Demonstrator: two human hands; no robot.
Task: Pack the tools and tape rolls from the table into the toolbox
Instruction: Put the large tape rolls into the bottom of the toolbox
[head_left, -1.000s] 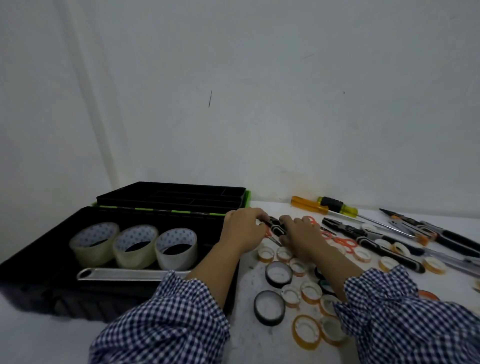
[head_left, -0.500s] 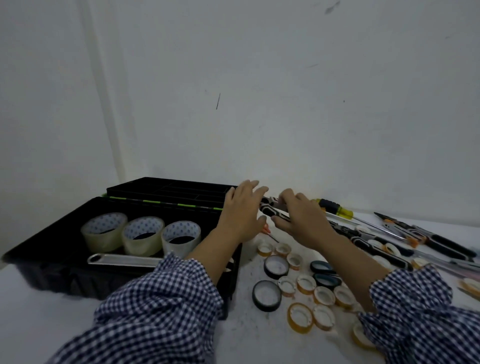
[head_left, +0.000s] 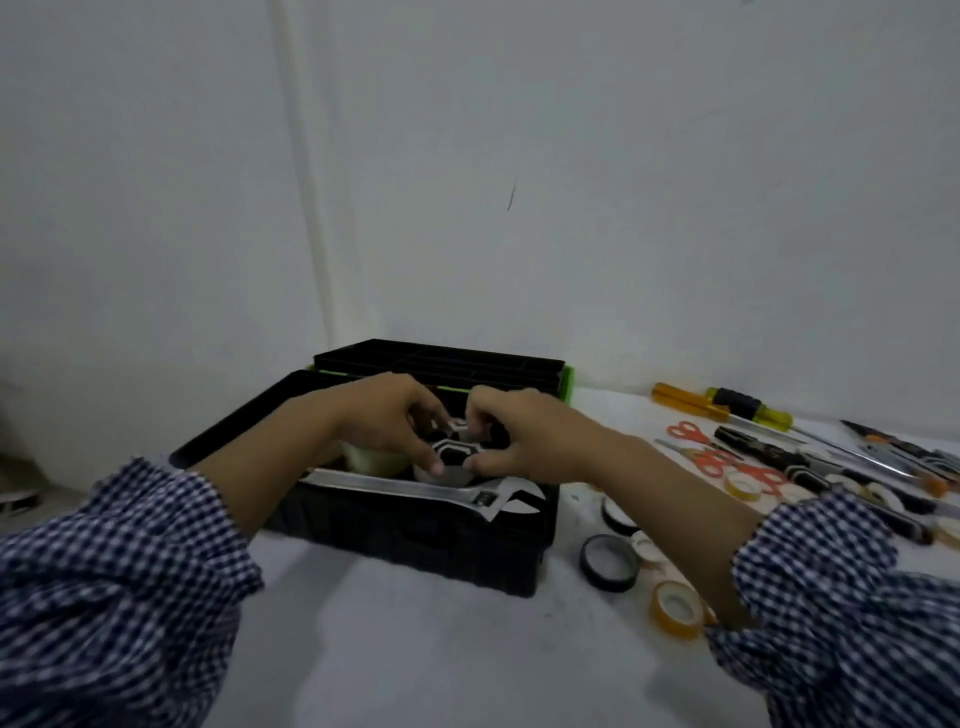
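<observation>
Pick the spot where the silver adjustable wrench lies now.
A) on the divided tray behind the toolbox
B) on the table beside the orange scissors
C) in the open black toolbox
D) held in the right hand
C: the wrench lies lengthwise inside the toolbox, along its near wall.

no text, label, brand or number can be read anywhere. the black tool with white edging (head_left: 453, 451), gripped between the left hand (head_left: 387, 418) and the right hand (head_left: 527, 434), shows only pale outlines, no letters. the long silver adjustable wrench (head_left: 395, 484) lying across the black plastic toolbox (head_left: 415, 535) is too blurred to show any stamp. the handles of the tools on the white bench (head_left: 415, 649) are also too blurred and small to read.
</observation>
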